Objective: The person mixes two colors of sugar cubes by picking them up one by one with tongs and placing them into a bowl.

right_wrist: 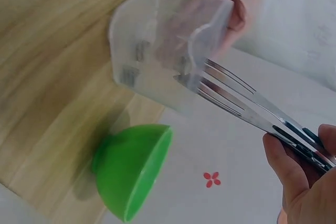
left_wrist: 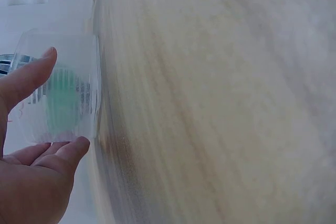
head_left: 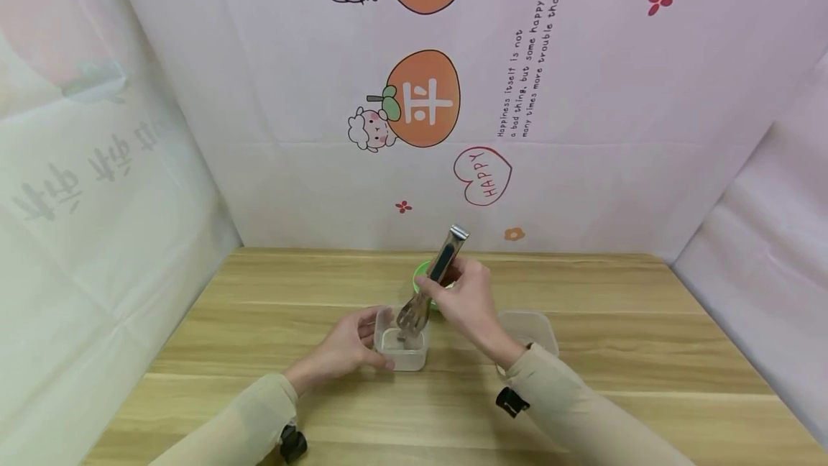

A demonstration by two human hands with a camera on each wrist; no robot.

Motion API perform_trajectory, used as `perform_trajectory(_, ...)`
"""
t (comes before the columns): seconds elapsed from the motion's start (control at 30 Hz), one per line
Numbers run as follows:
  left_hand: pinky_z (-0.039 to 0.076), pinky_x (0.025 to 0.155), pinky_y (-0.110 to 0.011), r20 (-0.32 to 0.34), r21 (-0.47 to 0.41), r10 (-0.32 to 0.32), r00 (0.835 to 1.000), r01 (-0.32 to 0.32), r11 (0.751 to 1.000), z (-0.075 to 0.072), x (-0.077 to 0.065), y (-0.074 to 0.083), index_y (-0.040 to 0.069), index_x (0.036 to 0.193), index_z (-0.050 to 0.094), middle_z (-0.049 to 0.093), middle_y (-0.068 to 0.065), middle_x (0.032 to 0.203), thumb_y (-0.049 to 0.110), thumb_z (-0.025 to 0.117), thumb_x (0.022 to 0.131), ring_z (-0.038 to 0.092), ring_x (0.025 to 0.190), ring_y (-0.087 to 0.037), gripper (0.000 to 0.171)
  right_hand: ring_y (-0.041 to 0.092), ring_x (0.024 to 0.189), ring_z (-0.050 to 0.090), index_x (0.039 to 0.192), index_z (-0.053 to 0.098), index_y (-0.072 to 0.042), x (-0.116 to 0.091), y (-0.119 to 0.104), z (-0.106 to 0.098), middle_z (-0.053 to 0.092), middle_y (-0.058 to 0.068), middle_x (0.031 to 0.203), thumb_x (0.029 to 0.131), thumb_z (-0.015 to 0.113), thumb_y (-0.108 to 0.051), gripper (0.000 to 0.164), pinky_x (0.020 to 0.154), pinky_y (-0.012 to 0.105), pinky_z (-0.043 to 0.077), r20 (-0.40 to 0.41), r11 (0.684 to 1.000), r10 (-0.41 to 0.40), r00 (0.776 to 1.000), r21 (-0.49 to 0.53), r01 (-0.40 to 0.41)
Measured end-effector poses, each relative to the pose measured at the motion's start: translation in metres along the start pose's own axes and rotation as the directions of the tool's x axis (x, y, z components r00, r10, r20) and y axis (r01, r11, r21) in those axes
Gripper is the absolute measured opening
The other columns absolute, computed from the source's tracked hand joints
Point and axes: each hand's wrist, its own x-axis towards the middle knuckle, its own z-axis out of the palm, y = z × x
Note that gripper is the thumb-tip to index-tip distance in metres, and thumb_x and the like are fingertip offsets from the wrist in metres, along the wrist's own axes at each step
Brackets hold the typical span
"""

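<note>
A clear plastic container stands on the wooden table. My left hand grips it from the left side, thumb and fingers on its walls; in the left wrist view the thumb lies against the see-through wall. Metal tongs with dark grip inserts are pinched in my right hand. Their slotted ends reach down into the container in the right wrist view. Whether anything sits between the tips is too blurred to tell. Behind the tongs stands a green bowl, partly hidden by the right hand in the head view.
A clear plastic lid or shallow container lies to the right, partly under the right forearm. A white printed cloth hangs behind the table, with more cloth on both sides. Each wrist carries a black camera strap piece.
</note>
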Motion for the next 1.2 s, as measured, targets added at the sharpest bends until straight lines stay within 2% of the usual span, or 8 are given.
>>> perform_trajectory(0.13, 0.041, 0.118, -0.049, -0.002, -0.007, -0.006, 1.000, 0.006, 1.000, 0.000, 0.001, -0.001, -0.009, 0.158, 0.034, 0.045, -0.028, 0.157, -0.001, 0.093, 0.074, 0.046, 0.143, -0.046, 0.102, 0.022, 0.067, 0.067, 0.089, 0.070, -0.001, 0.008, -0.004, -0.012, 0.072, 0.008, 0.076, 0.087, 0.084, -0.001, 0.014, 0.057, 0.025, 0.054, -0.023, 0.998, -0.018, 1.000, 0.067, 0.020)
perform_trajectory(0.23, 0.042, 0.118, -0.047, -0.003, -0.008, -0.005, 1.000, 0.005, 1.000, 0.000, 0.002, -0.002, -0.011, 0.157, 0.033, 0.045, -0.029, 0.157, -0.002, 0.093, 0.074, 0.046, 0.142, -0.046, 0.103, 0.023, 0.068, 0.068, 0.091, 0.069, 0.001, 0.017, -0.004, -0.022, 0.072, 0.013, 0.080, 0.088, 0.083, 0.000, 0.014, 0.060, 0.026, 0.060, -0.046, 0.993, -0.001, 0.999, 0.118, 0.007)
perform_trajectory(0.5, 0.044, 0.116, -0.044, -0.005, -0.014, 0.000, 1.000, 0.000, 1.000, 0.000, 0.001, -0.001, -0.013, 0.157, 0.030, 0.044, -0.029, 0.157, -0.005, 0.092, 0.073, 0.046, 0.143, -0.047, 0.105, 0.021, 0.072, 0.071, 0.093, 0.069, 0.006, 0.040, 0.005, -0.041, 0.071, 0.018, 0.083, 0.091, 0.082, -0.004, 0.017, 0.065, 0.034, 0.067, -0.130, 0.988, 0.048, 0.990, 0.153, -0.028)
perform_trajectory(0.63, 0.045, 0.115, -0.043, -0.017, -0.008, -0.010, 1.000, 0.010, 1.000, 0.001, 0.000, 0.000, -0.013, 0.157, 0.031, 0.043, -0.030, 0.157, -0.005, 0.092, 0.072, 0.047, 0.142, -0.047, 0.105, 0.022, 0.071, 0.070, 0.092, 0.068, 0.005, 0.049, 0.017, -0.043, 0.071, 0.018, 0.084, 0.092, 0.080, -0.005, 0.016, 0.067, 0.040, 0.068, -0.150, 0.991, 0.073, 0.986, 0.119, -0.055)
perform_trajectory(0.9, 0.044, 0.116, -0.045, -0.019, -0.014, -0.005, 1.000, 0.005, 1.000, 0.001, 0.000, -0.001, -0.013, 0.157, 0.031, 0.043, -0.031, 0.157, -0.005, 0.092, 0.071, 0.046, 0.142, -0.047, 0.106, 0.022, 0.064, 0.066, 0.088, 0.069, 0.001, 0.059, 0.035, -0.041, 0.070, 0.012, 0.078, 0.092, 0.080, -0.008, 0.015, 0.054, 0.022, 0.058, -0.184, 0.997, 0.081, 0.980, 0.003, -0.082)
perform_trajectory(1.2, 0.045, 0.115, -0.042, -0.014, -0.017, -0.011, 1.000, 0.011, 1.000, 0.000, 0.002, -0.002, -0.012, 0.158, 0.031, 0.044, -0.028, 0.158, -0.004, 0.093, 0.072, 0.046, 0.143, -0.046, 0.106, 0.021, 0.065, 0.065, 0.090, 0.069, 0.000, 0.064, 0.042, -0.041, 0.070, 0.013, 0.080, 0.092, 0.080, -0.011, 0.016, 0.056, 0.022, 0.058, -0.196, 0.993, 0.085, 0.977, -0.059, -0.099)
